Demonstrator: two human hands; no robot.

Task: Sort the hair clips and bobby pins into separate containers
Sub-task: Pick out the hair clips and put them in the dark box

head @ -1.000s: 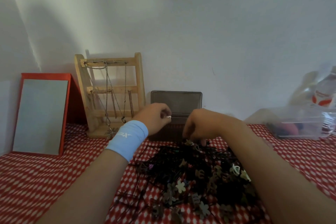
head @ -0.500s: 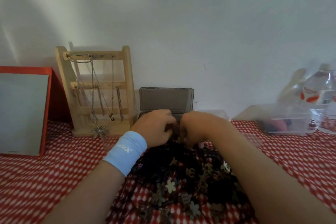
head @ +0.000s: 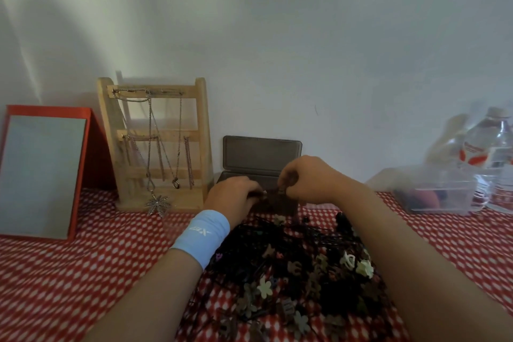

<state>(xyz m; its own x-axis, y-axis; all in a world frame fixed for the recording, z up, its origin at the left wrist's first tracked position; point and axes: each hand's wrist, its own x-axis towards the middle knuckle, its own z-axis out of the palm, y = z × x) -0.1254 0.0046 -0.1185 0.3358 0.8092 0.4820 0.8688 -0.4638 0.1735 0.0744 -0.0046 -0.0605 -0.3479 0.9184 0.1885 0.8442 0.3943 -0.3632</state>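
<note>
1. Both hands are curled over the dark box (head: 262,154), lid up: left hand (head: 236,198) low at its front edge, right hand (head: 309,179) just above, fingertips almost meeting.
2. Right hand pinches a small piece (head: 281,190), too small to call pin or clip. Whether the left grips anything, I cannot tell.
3. Mixed pile of bobby pins and hair clips (head: 291,266) lies on the desk (head: 83,272), just in front of the box.
4. Looks like a drop-off. The next move calls for releasing inside the box, then going back to the pile. The other kind likely goes in the clear container (head: 441,189), well right of the box.
</note>
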